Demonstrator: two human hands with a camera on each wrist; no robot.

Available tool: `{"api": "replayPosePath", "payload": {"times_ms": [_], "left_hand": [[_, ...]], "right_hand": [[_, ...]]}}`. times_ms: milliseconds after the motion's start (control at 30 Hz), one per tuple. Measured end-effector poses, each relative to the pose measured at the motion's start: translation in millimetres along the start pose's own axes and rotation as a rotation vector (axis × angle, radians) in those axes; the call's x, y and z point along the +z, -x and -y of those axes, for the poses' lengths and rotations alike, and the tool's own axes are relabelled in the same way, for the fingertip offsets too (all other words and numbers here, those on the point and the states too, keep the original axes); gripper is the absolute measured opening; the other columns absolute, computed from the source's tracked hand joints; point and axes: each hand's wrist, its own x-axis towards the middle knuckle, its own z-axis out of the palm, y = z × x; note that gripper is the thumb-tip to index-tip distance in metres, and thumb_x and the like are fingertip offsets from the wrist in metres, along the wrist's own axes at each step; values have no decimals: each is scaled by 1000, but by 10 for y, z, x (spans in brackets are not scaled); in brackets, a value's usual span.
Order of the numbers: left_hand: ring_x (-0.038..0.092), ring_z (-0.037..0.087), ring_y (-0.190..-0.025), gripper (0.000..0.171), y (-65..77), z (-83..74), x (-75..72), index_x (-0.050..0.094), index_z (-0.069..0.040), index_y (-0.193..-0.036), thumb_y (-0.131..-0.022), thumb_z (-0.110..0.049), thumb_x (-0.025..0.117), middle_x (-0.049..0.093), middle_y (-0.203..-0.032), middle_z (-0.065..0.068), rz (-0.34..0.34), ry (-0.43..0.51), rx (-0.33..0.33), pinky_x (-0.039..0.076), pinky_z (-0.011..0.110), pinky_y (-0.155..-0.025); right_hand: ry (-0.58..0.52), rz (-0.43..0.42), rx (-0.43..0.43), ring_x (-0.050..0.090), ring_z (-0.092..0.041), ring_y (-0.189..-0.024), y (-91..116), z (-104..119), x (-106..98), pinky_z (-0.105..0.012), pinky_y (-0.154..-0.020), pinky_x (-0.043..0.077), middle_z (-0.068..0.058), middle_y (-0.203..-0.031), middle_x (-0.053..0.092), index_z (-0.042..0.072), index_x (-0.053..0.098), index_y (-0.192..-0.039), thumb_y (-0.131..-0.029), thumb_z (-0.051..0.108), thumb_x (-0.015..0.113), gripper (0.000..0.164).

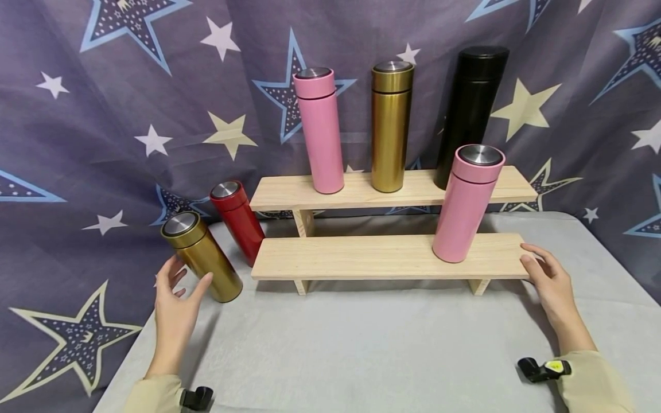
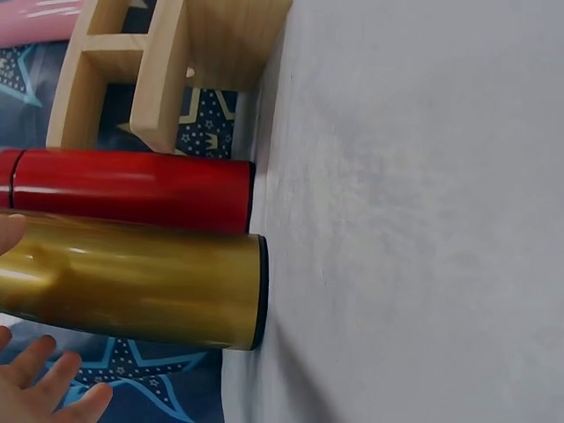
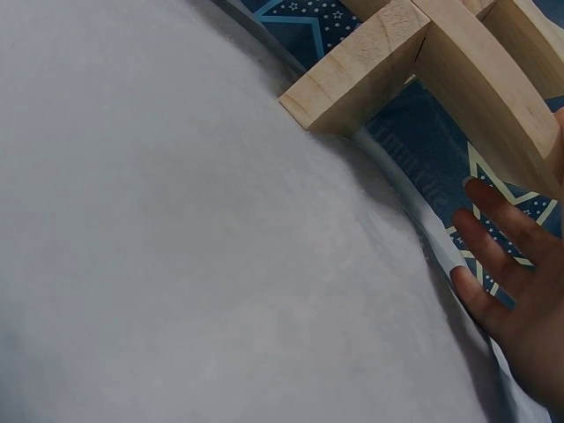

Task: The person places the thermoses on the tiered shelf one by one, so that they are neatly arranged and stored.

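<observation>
On the table at the left, a gold thermos bottle (image 1: 209, 258) stands upright, with my left hand (image 1: 178, 301) around its near left side, thumb and fingers spread. In the left wrist view the thumb overlaps the gold bottle while the other fingers (image 2: 55, 383) stay apart from it. Just behind is a red thermos bottle (image 1: 240, 223). My right hand (image 1: 555, 287) is at the right end of the lower wooden shelf (image 1: 341, 258), thumb and index finger at its edge. Its other fingers (image 3: 498, 251) extend loosely below the board in the right wrist view.
A pink bottle (image 1: 465, 212) stands on the lower shelf's right part. On the upper shelf (image 1: 279, 192) are another pink bottle (image 1: 322, 137), a tall gold bottle (image 1: 392, 132) and a black bottle (image 1: 472, 109). A star-patterned cloth (image 1: 103, 172) hangs behind the grey-covered table (image 1: 361, 355).
</observation>
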Motion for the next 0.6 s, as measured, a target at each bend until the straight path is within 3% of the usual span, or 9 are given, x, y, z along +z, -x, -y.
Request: {"api": "replayPosePath", "payload": {"times_ms": [333, 600], "left_hand": [[42, 29, -134, 88, -139, 112, 91, 22, -14, -156, -88, -25, 77, 40, -150, 11, 55, 92, -24, 34, 43, -100], [41, 31, -132, 92, -202, 182, 181, 20, -14, -157, -86, -25, 79, 38, -151, 14, 69, 89, -7, 35, 47, -101]], "right_hand": [[1, -3, 7, 55, 6, -95, 3, 2, 7, -6, -76, 45, 19, -111, 56, 23, 63, -133, -99, 23, 63, 35], [-20, 0, 1, 55, 5, -96, 2, 7, 9, -6, -76, 46, 17, -111, 55, 22, 63, -133, -99, 22, 63, 35]]}}
